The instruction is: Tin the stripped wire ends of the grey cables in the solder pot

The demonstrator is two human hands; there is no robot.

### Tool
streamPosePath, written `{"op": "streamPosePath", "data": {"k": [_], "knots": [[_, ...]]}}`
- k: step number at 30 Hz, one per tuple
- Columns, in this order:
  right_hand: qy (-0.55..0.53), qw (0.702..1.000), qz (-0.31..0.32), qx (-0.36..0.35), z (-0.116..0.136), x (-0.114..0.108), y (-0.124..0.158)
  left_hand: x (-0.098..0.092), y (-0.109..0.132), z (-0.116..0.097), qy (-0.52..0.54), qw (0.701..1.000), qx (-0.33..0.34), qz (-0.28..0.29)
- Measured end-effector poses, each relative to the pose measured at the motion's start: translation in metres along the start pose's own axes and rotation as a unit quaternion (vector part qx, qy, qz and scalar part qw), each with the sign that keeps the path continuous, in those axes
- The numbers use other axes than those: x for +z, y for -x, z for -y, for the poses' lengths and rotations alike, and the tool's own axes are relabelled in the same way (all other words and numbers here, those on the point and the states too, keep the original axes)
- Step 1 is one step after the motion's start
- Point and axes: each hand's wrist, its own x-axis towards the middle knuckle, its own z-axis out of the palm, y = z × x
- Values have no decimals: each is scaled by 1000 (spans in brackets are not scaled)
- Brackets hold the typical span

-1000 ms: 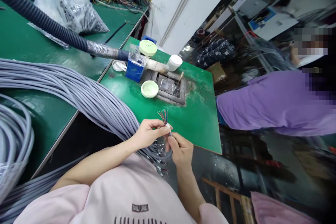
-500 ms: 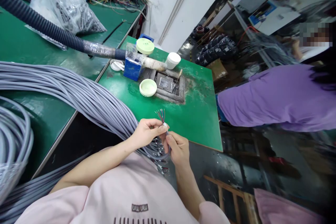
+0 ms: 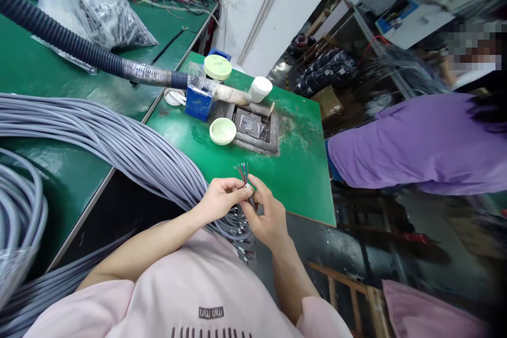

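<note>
A grey cable's stripped end shows a fan of thin coloured wires, red, blue-green and dark, with bright tips pointing up. My left hand pinches this end between thumb and fingers, just below the fan. Close on its right is my right hand, thumb and index finger spread apart around the cable end. The index fingertip reaches up beside the wires; whether it touches them I cannot tell. Beneath both hands hang several more stripped cable ends from the large bundle of grey cables, which runs in from the left.
On the green table are a soot-stained solder pot, a pale-green dish, a white tub and a blue box. A black corrugated hose crosses above. A person in purple is at the right.
My right hand has loosened its pinch on the cable below my left hand; its index finger has stretched up beside the wires. My left hand keeps its hold.
</note>
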Motion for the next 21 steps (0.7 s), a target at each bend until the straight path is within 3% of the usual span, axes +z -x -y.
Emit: {"op": "streamPosePath", "data": {"k": [7, 21], "knots": [[53, 997, 45, -38, 1, -7, -13, -6, -2, 4, -36, 999, 4, -20], [107, 990, 57, -66, 0, -8, -17, -6, -4, 3, -30, 999, 1, -38]]}}
